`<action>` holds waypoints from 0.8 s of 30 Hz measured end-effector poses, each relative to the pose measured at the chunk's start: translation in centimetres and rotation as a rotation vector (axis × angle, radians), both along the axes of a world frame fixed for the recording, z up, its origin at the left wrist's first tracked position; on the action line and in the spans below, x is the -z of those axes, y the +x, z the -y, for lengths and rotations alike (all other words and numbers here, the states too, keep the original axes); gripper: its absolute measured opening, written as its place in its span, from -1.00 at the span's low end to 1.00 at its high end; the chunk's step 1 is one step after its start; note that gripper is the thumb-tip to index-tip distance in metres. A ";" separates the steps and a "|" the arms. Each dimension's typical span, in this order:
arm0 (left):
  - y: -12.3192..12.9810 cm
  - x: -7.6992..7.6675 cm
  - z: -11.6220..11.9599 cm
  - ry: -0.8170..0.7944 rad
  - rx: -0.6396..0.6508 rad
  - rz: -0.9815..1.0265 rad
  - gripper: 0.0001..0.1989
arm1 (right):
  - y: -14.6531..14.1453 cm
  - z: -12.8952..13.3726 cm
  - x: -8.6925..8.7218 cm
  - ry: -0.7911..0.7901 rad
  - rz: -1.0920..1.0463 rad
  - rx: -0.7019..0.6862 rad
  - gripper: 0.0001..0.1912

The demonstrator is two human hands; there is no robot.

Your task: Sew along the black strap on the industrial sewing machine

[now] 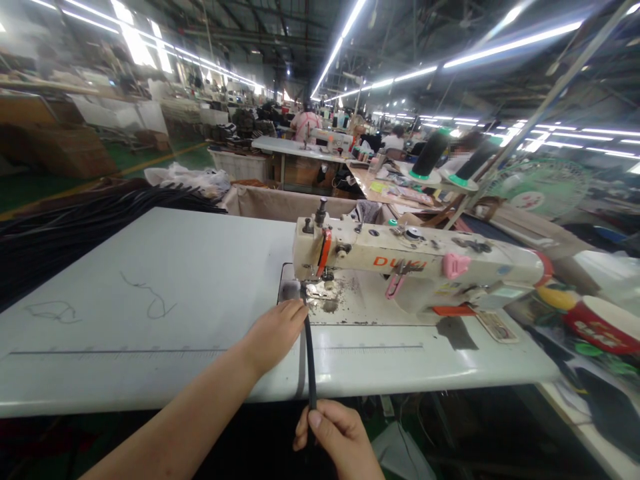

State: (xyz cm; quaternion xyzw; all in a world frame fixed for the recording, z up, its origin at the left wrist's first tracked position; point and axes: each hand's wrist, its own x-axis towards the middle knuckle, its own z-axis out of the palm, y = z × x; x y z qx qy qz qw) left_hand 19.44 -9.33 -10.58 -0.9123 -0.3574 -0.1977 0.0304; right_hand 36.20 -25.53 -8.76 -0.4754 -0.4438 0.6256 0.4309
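Note:
A narrow black strap (311,360) runs from the needle area of a white sewing machine (370,250) down over the table's front edge. Close to the presser foot, my left hand (283,331) lies on the strap's far end with its fingers together, pinching or pressing it; the fingertips are partly hidden. Below the table edge, my right hand (336,433) grips the strap between thumb and fingers. The strap is held fairly taut between both hands. Its end under the machine head cannot be made out.
The white table (165,267) carries loose thread (155,303) and a printed ruler line. A heap of black straps (100,220) lies at the left. Thread cones (431,152) stand behind the machine. A red and white tub (603,323) is at the right. Other people sit farther back.

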 end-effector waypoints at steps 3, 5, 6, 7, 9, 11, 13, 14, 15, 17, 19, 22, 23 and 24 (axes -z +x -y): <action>-0.1 -0.4 0.2 -0.012 0.029 -0.055 -0.77 | 0.1 0.0 -0.3 0.026 0.004 -0.012 -0.47; -0.1 -0.6 0.2 -0.013 0.031 -0.059 -0.78 | 0.1 0.0 -0.1 0.064 0.039 -0.028 -0.48; -0.1 -0.6 0.2 -0.014 0.028 -0.053 -0.78 | 0.1 0.0 0.1 0.092 0.061 -0.031 -0.48; -0.1 -0.7 0.2 -0.016 0.026 -0.045 -0.77 | 0.1 0.0 0.5 0.124 0.082 -0.028 -0.47; -0.1 -0.6 0.2 -0.023 0.035 -0.039 -0.76 | 0.0 0.0 1.1 0.188 0.110 -0.001 -0.47; -0.1 -0.6 0.1 -0.028 0.047 -0.039 -0.76 | -0.1 0.0 1.5 0.210 0.125 0.023 -0.49; -0.1 -0.6 0.1 -0.032 0.043 -0.038 -0.76 | -0.3 0.0 1.3 0.154 0.108 0.037 -0.54; -0.1 -0.6 0.1 -0.037 0.038 -0.037 -0.77 | -0.5 -0.1 1.0 0.103 0.076 0.045 -0.55; -0.1 -0.6 0.1 -0.044 0.033 -0.037 -0.77 | -0.6 -0.1 0.7 0.047 0.035 0.051 -0.54; -0.2 -0.7 0.1 -0.058 0.031 -0.036 -0.78 | -0.9 -0.1 0.1 -0.046 -0.051 0.062 -0.51; -0.2 -0.8 0.2 -0.057 0.028 -0.024 -0.78 | -1.0 -0.1 -0.2 -0.069 -0.066 0.052 -0.51; -0.1 -1.0 0.2 -0.031 0.013 0.000 -0.80 | -0.9 -0.1 -0.3 -0.010 -0.001 0.040 -0.51; -0.1 -1.0 0.2 -0.021 0.010 0.001 -0.80 | -0.8 0.0 -0.4 0.007 0.019 0.042 -0.51; -0.1 -1.0 0.2 -0.013 0.011 -0.002 -0.80 | -0.7 0.1 -0.5 0.013 0.032 0.048 -0.52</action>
